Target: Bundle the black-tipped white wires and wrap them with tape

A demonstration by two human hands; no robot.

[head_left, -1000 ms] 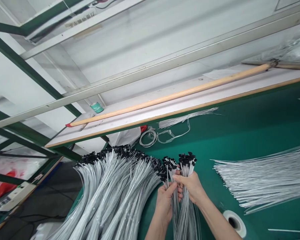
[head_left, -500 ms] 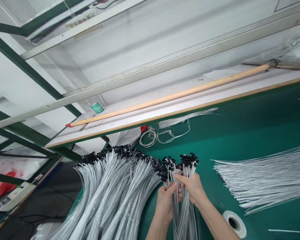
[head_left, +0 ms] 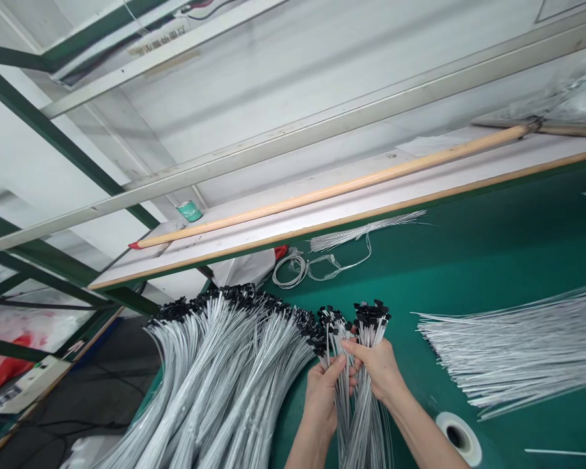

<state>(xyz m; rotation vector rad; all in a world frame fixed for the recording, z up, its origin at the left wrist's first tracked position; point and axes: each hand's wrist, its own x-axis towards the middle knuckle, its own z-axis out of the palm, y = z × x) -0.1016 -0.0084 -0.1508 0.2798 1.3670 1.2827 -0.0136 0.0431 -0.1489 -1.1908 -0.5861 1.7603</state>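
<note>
Our left hand (head_left: 322, 397) and right hand (head_left: 378, 371) clenched on wire bunches, over the green work mat (head_left: 469, 273).

Far left, the heap of grey wires (head_left: 234, 371) with black connectors fans across the mat's edge, a white wire coil (head_left: 289, 270) lying beyond it near the far edge. Just beside the heap, our left hand grips one bunch (head_left: 339, 365), connectors poking above the fingers; our right hand, close against it, grips a second bunch (head_left: 368, 365). Further right lie a spread of loose white wires (head_left: 512, 352) and a white tape roll (head_left: 469, 443).
</note>
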